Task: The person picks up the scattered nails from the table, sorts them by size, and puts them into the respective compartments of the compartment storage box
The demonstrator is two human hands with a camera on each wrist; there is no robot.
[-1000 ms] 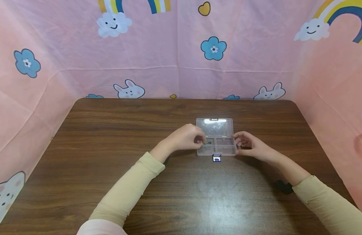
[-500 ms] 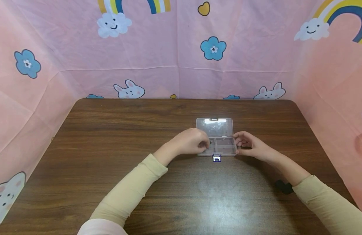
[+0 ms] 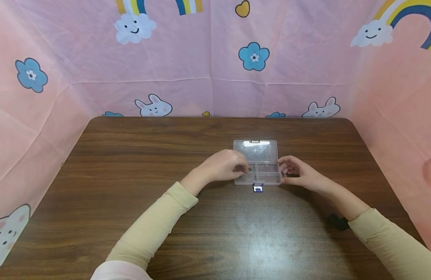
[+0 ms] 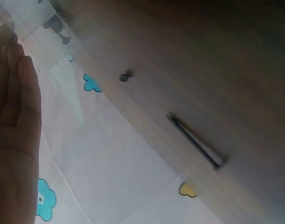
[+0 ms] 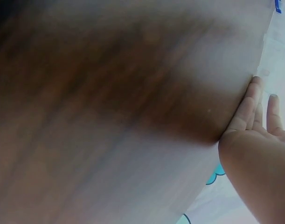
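Observation:
A clear plastic compartment box [image 3: 269, 178] lies on the table with its lid [image 3: 255, 151] folded back and a blue-purple latch [image 3: 258, 188] at its front. My left hand [image 3: 224, 165] hovers over the box's left compartments, fingers bent and nothing visible held; its fingertips are partly hidden. Small dark pieces [image 3: 250, 168] lie in the rear left compartment, and a thin dark sliver [image 3: 243, 179] shows in the front left one. My right hand [image 3: 299, 174] holds the box's right side between thumb and fingers. In the left wrist view, a dark nail-like rod [image 4: 196, 142] lies on the table.
A small dark round piece [image 4: 124, 77] also lies on the table in the left wrist view. The brown wood table [image 3: 131, 155] is bordered by a pink cloth backdrop [image 3: 187, 58] at the back and sides.
My left hand dips toward the front left compartment, then draws back slightly up and left. A thin sliver now shows in that compartment. The right hand and box stay put.

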